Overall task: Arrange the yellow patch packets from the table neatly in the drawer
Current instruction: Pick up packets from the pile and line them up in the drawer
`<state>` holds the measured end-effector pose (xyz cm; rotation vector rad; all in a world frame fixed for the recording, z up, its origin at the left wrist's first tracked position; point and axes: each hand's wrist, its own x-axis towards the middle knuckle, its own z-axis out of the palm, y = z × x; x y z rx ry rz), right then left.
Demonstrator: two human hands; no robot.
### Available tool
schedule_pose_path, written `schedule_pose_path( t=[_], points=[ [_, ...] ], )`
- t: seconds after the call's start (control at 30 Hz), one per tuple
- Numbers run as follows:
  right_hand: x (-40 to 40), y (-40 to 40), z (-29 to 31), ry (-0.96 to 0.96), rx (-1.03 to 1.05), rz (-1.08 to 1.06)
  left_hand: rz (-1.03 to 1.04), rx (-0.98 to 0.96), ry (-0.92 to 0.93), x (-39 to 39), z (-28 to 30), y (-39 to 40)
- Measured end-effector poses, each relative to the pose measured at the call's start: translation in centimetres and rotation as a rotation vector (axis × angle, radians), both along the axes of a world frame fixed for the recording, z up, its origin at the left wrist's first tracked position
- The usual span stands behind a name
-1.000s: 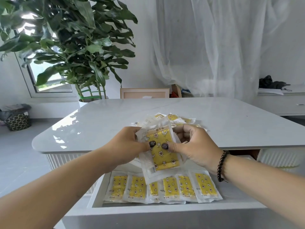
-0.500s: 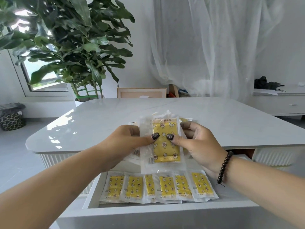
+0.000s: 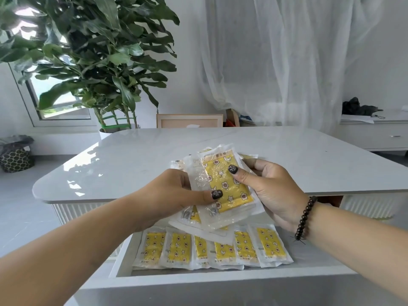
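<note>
I see both hands holding a stack of yellow patch packets (image 3: 227, 186) above the open drawer (image 3: 220, 277), just in front of the white table (image 3: 136, 164): my left hand (image 3: 174, 195) grips the stack's left edge with its thumb curled onto the top packet, and my right hand (image 3: 271, 188) pinches the right side, thumb pressed on the yellow face. Below the stack, a row of packets (image 3: 212, 248) lies side by side, overlapping, on the drawer floor, and a few more packets (image 3: 249, 156) rest on the table just behind the stack.
</note>
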<state>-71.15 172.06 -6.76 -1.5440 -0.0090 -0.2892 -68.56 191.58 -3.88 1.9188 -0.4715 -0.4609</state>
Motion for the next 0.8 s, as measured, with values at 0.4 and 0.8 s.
schedule_pose_path(
  t=[0.4,0.8],
  points=[
    [-0.7,-0.5,0.9,-0.051,-0.192,0.047,0.104,-0.156,0.169,0.2,-0.1,-0.6],
    [-1.4,-2.0,0.6,0.205,-0.27,0.243,0.124,-0.108,0.218,1.1,-0.5,-0.9]
  ],
)
